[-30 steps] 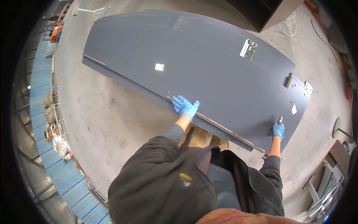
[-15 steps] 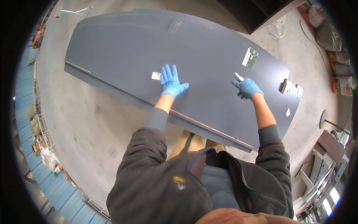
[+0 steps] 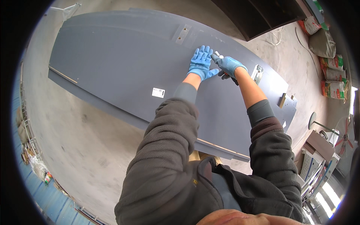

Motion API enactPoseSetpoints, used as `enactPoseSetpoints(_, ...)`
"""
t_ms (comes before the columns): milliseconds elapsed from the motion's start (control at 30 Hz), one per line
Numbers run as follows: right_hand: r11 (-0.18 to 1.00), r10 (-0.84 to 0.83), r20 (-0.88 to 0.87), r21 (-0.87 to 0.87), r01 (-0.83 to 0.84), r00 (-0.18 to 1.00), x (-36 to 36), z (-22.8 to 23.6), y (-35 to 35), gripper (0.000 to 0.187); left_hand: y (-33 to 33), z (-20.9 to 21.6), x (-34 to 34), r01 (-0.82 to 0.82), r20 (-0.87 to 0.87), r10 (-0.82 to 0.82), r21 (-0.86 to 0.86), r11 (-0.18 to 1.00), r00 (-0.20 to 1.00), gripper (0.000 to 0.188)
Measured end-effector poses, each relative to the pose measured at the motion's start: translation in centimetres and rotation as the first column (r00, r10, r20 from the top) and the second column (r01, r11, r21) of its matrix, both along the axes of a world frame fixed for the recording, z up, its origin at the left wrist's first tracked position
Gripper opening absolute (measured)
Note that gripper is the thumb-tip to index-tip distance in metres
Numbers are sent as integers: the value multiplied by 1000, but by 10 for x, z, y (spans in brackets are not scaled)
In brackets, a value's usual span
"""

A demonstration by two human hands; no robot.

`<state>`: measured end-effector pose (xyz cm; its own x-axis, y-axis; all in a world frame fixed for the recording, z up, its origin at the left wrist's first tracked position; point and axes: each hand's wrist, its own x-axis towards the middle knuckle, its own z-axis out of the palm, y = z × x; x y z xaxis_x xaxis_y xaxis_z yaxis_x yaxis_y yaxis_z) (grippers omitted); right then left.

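Both my hands wear blue gloves and are over the middle of a large dark grey panel (image 3: 120,52). My left hand (image 3: 201,63) lies flat on the panel, fingers stretched out and thumb to the side. Just right of it, my right hand (image 3: 230,66) is closed round a small white object (image 3: 219,56). Only its white end shows past the fingers, so its kind cannot be told. A small plate with two holes (image 3: 183,34) lies on the panel beyond my left hand. A white printed sticker (image 3: 158,92) is nearer me.
A green and white label (image 3: 257,74) is right of my right hand. Small wooden and metal pieces (image 3: 284,100) sit at the panel's right end. A dark brown open cabinet (image 3: 258,17) stands beyond. Filled sacks (image 3: 333,75) and a fan (image 3: 343,138) are at the right.
My left hand has moved right and farther away over the panel. My right hand has come left toward it, still holding the white object. The view has shifted somewhat.
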<state>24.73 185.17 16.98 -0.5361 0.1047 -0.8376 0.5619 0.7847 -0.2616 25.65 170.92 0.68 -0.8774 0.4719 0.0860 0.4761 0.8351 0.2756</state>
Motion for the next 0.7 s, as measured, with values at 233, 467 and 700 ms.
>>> enactPoseSetpoints(233, 997, 33, 62, -78, -28, 998, -39, -26, -12, 79, -3, -3, 4, 11, 88, -8, -33, 999, 996, 109)
enactPoseSetpoints(467, 986, 157, -14, 65, -155, 988, -50, -36, -72, 82, 0, -3, -3, 76, 15, -85, -615, 785, 996, 89)
enactPoseSetpoints(700, 991, -112, 113, -55, 119, 987, -136, -45, -138, 72, -5, -21, -6, 54, 154, -63, 64, 996, 986, 64)
